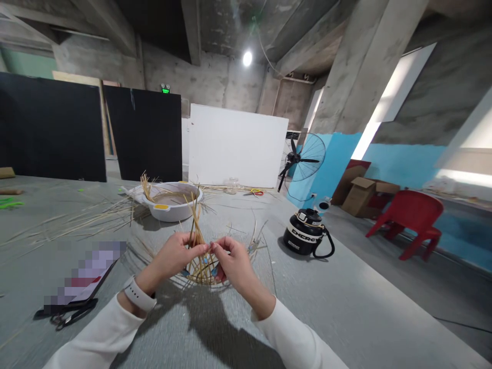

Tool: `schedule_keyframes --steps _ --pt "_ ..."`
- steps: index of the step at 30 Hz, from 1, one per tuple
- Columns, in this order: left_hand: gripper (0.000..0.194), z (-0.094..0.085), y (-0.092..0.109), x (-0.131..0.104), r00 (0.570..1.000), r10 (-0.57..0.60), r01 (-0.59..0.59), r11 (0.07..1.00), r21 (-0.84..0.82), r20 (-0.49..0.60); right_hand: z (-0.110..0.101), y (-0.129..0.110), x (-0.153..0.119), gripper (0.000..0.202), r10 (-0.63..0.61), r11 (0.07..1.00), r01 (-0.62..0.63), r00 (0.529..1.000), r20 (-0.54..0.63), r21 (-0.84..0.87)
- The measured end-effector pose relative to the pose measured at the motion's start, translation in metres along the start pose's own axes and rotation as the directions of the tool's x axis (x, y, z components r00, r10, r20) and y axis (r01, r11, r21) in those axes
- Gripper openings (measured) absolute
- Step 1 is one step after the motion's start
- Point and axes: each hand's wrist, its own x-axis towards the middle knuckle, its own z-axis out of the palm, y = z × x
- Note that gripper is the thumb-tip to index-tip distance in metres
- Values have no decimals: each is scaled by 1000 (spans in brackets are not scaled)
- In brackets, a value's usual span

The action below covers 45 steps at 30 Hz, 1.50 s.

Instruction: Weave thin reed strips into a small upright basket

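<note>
On the grey table in front of me stands a partly woven basket (202,274) of tan strips, with several long strips rising from it in a bundle. My left hand (177,254) is closed at the left of the bundle, thumb and forefinger pinching strips. At its right, my right hand (232,259) has thumb and forefinger pressed together close to the left fingertips; whatever lies between them is too small to make out. Blue pieces show low on the basket, partly behind the fingers. Loose strips fan out on both sides of it.
A white basin (172,209) with strips in it stands behind, at the left. Scissors (254,192) and a clear jar (231,185) lie farther back. A black pot-shaped container (303,233) is at the right. At the left lies a blurred flat object (90,274) with a strap.
</note>
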Motion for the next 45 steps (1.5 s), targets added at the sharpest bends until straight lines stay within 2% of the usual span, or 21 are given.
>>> schedule_keyframes --steps 5,13,19,24,27,30,32,34,37,42,45 --pt "26 0 1 0 1000 14 -13 997 -70 1 -3 5 4 15 10 1000 -10 1000 -17 3" --pt "27 -4 2 -1 997 -60 68 961 -268 39 -6 4 6 17 -38 999 36 998 -52 -40" --pt "26 -2 -1 0 998 -50 57 962 -267 30 -6 10 9 16 -62 993 54 996 -70 -108" --pt "25 3 -8 3 997 -32 48 964 -263 66 -17 5 9 17 -29 966 27 1000 -8 -258" --pt "25 5 -11 4 994 -40 68 953 -295 99 -28 -11 0 23 -171 910 132 983 -65 -393" --pt "25 4 -10 4 994 -37 64 960 -273 105 -32 -23 -11 23 -352 841 249 926 -137 -481" --pt "25 3 -9 3 994 -23 50 965 -259 106 -27 -23 -16 25 -347 846 282 936 -66 -452" --pt "25 2 -9 3 994 -10 37 966 -257 105 -20 -18 -17 32 -287 874 283 957 50 -395" --pt "26 2 -9 2 995 6 16 973 -231 97 -12 -7 -14 38 -247 884 295 953 173 -363" --pt "25 2 -7 2 995 18 7 970 -243 101 -12 -2 -10 47 -293 836 381 919 265 -396" --pt "25 2 -5 1 996 9 12 970 -242 87 -11 -2 -11 54 -301 822 387 918 258 -417"
